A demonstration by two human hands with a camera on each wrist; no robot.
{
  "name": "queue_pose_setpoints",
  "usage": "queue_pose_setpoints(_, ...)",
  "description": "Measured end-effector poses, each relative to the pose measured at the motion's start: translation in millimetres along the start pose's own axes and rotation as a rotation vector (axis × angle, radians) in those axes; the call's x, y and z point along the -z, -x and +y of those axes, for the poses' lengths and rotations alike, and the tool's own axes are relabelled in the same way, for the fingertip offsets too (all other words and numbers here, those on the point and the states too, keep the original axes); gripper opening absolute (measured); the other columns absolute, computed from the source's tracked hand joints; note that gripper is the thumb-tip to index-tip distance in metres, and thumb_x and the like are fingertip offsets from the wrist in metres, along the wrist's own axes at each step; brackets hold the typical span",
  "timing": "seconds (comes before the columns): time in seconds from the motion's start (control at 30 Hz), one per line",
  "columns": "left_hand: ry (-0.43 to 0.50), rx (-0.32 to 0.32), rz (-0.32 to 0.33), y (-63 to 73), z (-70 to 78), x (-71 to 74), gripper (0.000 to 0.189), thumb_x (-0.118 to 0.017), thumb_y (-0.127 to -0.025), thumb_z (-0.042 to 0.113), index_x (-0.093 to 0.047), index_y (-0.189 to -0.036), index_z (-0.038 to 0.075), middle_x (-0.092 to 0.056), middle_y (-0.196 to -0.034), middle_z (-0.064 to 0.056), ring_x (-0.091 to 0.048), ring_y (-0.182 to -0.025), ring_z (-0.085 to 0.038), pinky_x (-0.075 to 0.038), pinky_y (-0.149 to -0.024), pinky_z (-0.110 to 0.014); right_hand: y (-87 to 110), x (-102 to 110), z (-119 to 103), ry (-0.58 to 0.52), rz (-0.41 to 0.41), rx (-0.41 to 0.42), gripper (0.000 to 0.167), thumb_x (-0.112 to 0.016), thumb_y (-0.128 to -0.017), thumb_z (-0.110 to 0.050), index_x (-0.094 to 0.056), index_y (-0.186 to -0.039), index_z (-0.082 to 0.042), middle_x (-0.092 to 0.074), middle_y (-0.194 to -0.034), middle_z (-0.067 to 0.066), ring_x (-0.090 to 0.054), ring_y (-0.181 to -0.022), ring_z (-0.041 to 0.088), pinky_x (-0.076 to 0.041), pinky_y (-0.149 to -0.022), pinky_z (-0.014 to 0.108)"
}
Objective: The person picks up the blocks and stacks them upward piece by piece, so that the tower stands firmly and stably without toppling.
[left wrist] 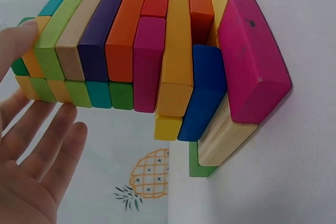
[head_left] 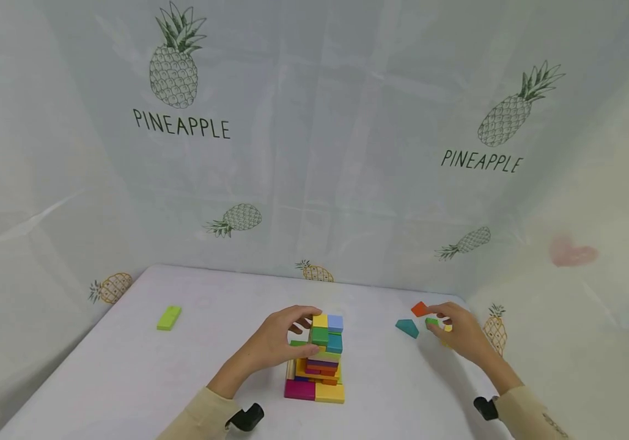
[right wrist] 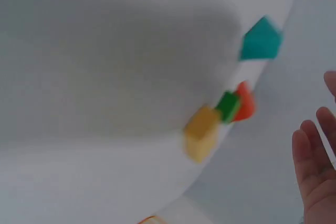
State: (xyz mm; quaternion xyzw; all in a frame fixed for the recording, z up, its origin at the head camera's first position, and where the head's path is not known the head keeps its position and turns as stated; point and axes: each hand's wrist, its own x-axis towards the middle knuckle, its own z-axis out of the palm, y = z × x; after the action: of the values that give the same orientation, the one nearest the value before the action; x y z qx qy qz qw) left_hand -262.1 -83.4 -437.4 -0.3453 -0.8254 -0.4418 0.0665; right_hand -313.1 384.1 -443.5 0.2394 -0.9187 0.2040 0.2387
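Observation:
A stack of coloured wooden blocks (head_left: 324, 365) stands upright on the table, wider at its base, with a magenta block (left wrist: 254, 61) at the bottom. My left hand (head_left: 278, 336) holds the upper part of this tower from the left. Its thumb (left wrist: 21, 38) lies against the blocks near the top, the index fingertip is at the tower's side, and the other fingers spread beside it. My right hand (head_left: 459, 330) hovers over loose blocks at the right, fingers loosely bent and nothing between them. Near it lie a red block (head_left: 419, 308), a green block (right wrist: 228, 106) and a yellow block (right wrist: 201, 132).
A teal angled block (head_left: 408, 328) lies left of the right hand. One lime-green block (head_left: 169, 318) lies alone on the table's left side. A pineapple-print cloth (head_left: 325, 153) hangs behind the white table (head_left: 127, 373).

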Motion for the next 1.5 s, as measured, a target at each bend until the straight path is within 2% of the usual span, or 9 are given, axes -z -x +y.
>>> queue_pose_setpoints(0.13,0.000,0.011,0.003,0.5,0.2,-0.9,0.065,-0.085,-0.092,0.039,-0.059,-0.148,0.021,-0.066,-0.138,0.008,-0.069,-0.115,-0.023,-0.060,-0.097,-0.032,3.0,-4,24,0.011,-0.106,-0.076,0.037,-0.086,-0.086,-0.002,-0.076,-0.122,-0.004,-0.073,-0.118,0.016,-0.068,-0.102,0.038,-0.063,-0.083,0.050)
queue_pose_setpoints(0.37,-0.022,0.020,0.002,-0.5,-0.1,-1.5,0.065,-0.085,-0.091,0.040,-0.059,-0.148,0.024,-0.066,-0.138,0.008,-0.068,-0.115,-0.017,-0.059,-0.096,-0.029,-2.0,-22,48,0.028,-0.245,-0.227,0.040,-0.082,-0.089,-0.006,-0.074,-0.128,-0.002,-0.068,-0.128,0.022,-0.064,-0.117,0.047,-0.056,-0.097,0.064)
queue_pose_setpoints(0.47,-0.024,0.026,-0.003,-1.2,-0.4,-1.6,0.066,-0.086,-0.091,0.039,-0.059,-0.148,0.022,-0.065,-0.138,0.008,-0.068,-0.115,-0.018,-0.059,-0.097,-0.028,-3.5,-29,54,0.057,-0.275,-0.246,0.040,-0.082,-0.089,-0.005,-0.073,-0.128,0.001,-0.067,-0.126,0.025,-0.065,-0.115,0.048,-0.055,-0.097,0.065)
queue_pose_setpoints(0.57,-0.019,0.029,-0.005,-1.6,0.0,-1.4,0.066,-0.085,-0.091,0.040,-0.059,-0.149,0.021,-0.066,-0.138,0.007,-0.068,-0.116,-0.021,-0.059,-0.097,-0.028,-4.1,-34,58,0.097,-0.292,-0.223,0.039,-0.081,-0.088,-0.003,-0.073,-0.126,0.004,-0.068,-0.119,0.025,-0.067,-0.108,0.045,-0.056,-0.095,0.064)
queue_pose_setpoints(0.8,-0.009,0.037,-0.004,-1.3,0.3,-1.8,0.068,-0.085,-0.092,0.041,-0.058,-0.149,0.017,-0.066,-0.137,0.006,-0.068,-0.117,-0.028,-0.059,-0.097,-0.030,-6.3,-37,60,0.109,-0.298,-0.225,0.036,-0.079,-0.087,0.003,-0.074,-0.123,0.006,-0.071,-0.105,0.017,-0.068,-0.096,0.034,-0.060,-0.088,0.056)
queue_pose_setpoints(0.97,-0.007,0.043,-0.003,-0.7,0.1,-1.7,0.066,-0.085,-0.091,0.040,-0.058,-0.149,0.023,-0.066,-0.137,0.008,-0.068,-0.117,-0.023,-0.059,-0.098,-0.030,-5.9,-35,56,0.109,-0.293,-0.250,0.035,-0.079,-0.088,0.001,-0.074,-0.122,0.005,-0.072,-0.106,0.016,-0.068,-0.099,0.036,-0.059,-0.091,0.058)
queue_pose_setpoints(1.13,-0.019,0.048,-0.004,-1.6,0.2,-1.6,0.065,-0.085,-0.091,0.041,-0.057,-0.148,0.030,-0.065,-0.139,0.010,-0.067,-0.116,-0.015,-0.058,-0.098,-0.027,-6.2,-29,48,0.102,-0.246,-0.251,0.036,-0.081,-0.089,-0.001,-0.074,-0.124,0.003,-0.073,-0.111,0.017,-0.068,-0.103,0.038,-0.059,-0.092,0.060)
queue_pose_setpoints(1.37,-0.016,0.032,-0.004,-1.6,-0.3,-1.5,0.066,-0.085,-0.091,0.040,-0.058,-0.149,0.024,-0.065,-0.139,0.008,-0.068,-0.116,-0.019,-0.058,-0.097,-0.028,-12.6,-16,16,0.044,-0.150,-0.166,0.029,-0.084,-0.087,-0.001,-0.076,-0.114,0.001,-0.073,-0.102,0.008,-0.068,-0.091,0.028,-0.062,-0.080,0.046)
queue_pose_setpoints(1.5,-0.020,0.029,0.000,-1.2,-0.9,-1.8,0.066,-0.085,-0.091,0.040,-0.058,-0.149,0.021,-0.065,-0.139,0.009,-0.067,-0.115,-0.015,-0.058,-0.097,-0.028,-17.3,-11,-16,-0.011,-0.093,-0.049,0.031,-0.088,-0.082,0.003,-0.078,-0.111,-0.002,-0.073,-0.098,0.002,-0.069,-0.087,0.021,-0.063,-0.077,0.038)
